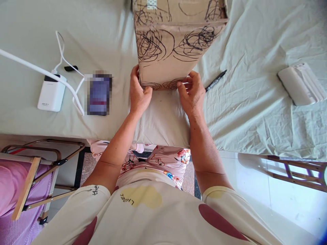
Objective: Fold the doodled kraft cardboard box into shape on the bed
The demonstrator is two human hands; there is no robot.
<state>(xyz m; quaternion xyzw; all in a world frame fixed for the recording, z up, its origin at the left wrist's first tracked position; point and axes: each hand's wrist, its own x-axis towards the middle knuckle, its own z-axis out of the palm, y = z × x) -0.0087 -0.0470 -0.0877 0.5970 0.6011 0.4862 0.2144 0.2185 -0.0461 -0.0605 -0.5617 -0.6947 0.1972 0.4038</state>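
A brown cardboard box (168, 58) stands on the cloth-covered table in front of me, with black scribbled loops on its near side and top. My left hand (140, 91) is closed on its lower left corner, thumb on the near face and fingers along the side. On the lower right corner, my right hand (192, 92) grips with its thumb at the front and its fingers partly hidden by the box edge. A black marker pen (216, 81) lies uncapped just right of my right hand.
Left of the box are a phone (99, 93), a white power bank (52, 93) with a cable, and a black pen cap (71, 68). A wrapped white packet (301, 84) lies far right. A folding chair (33, 183) stands below the table's left edge.
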